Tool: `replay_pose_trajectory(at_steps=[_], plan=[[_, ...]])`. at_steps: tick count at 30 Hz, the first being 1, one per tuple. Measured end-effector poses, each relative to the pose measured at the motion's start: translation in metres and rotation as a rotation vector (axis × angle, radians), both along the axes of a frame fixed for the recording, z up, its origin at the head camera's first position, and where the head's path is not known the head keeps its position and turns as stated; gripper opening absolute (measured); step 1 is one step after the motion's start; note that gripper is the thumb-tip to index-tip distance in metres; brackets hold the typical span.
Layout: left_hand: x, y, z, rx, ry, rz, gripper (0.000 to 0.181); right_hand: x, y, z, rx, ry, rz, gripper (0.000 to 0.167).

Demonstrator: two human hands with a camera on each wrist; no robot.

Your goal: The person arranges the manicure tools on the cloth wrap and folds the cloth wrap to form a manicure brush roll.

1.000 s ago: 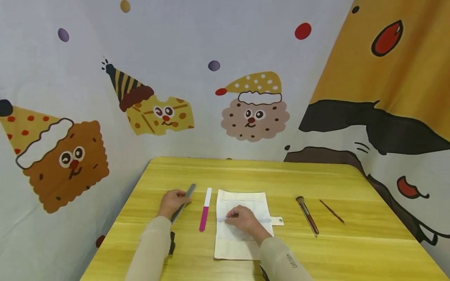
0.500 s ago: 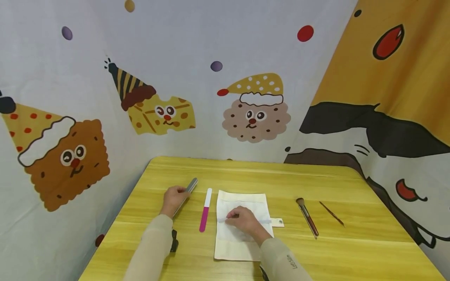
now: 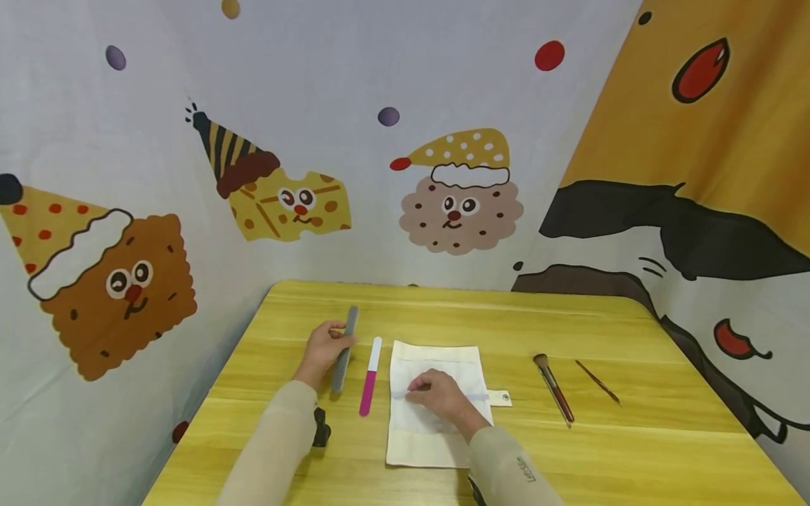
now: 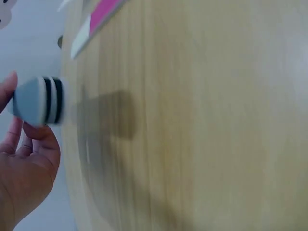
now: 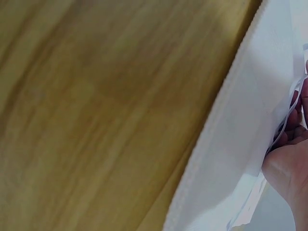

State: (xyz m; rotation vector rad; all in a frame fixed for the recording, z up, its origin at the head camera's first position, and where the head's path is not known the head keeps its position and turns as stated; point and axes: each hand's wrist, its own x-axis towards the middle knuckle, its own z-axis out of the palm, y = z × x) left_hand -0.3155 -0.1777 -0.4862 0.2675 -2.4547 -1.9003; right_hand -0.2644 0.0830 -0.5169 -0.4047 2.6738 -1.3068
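My left hand (image 3: pixel 324 347) holds a long grey nail file (image 3: pixel 344 364) between thumb and fingers, raised over the table. In the left wrist view the file (image 4: pixel 30 101) appears nearly end-on and blurred, its edge striped black and white. Just right of it lies a pink-and-white nail file (image 3: pixel 369 383). My right hand (image 3: pixel 441 396) is over an unfolded white cloth pouch (image 3: pixel 418 446), pinching a pale band (image 3: pixel 399 395) that runs across it. The right wrist view shows the band lifted off the cloth (image 5: pixel 231 139), with some fingers hidden behind it.
A snap tab (image 3: pixel 500 398) sticks out from the pouch's right side. Further right lie makeup brushes (image 3: pixel 554 388) side by side and a thin brown stick-like tool (image 3: pixel 598 383). A cartoon-print curtain (image 3: pixel 367 267) hangs behind the wooden table (image 3: pixel 658 450).
The left hand has moved away from me and slightly right with the grey nail file, which has turned to stand nearly parallel to the pink-and-white one. The right hand stays in place.
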Motion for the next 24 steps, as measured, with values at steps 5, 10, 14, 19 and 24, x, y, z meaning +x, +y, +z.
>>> replay_pose_trajectory(at_steps=[5, 10, 14, 19, 24], plan=[[-0.003, 0.016, 0.002, 0.100, 0.030, -0.030, 0.048, -0.001, 0.002, 0.001, 0.007, 0.003, 0.000, 0.007], [-0.005, 0.034, 0.002, 0.143, 0.049, -0.017, 0.046, -0.001, 0.003, 0.000, 0.005, -0.010, -0.006, 0.007], [-0.006, 0.047, 0.002, 0.177, 0.076, 0.028, 0.045, -0.001, 0.004, 0.000, -0.017, -0.026, -0.009, 0.008], [-0.007, 0.064, 0.000, 0.192, 0.098, 0.082, 0.045, 0.000, 0.003, -0.001, -0.047, -0.026, -0.004, 0.009], [-0.009, 0.076, -0.006, 0.159, 0.100, 0.145, 0.046, 0.001, 0.002, -0.002, -0.058, -0.008, 0.012, 0.009]])
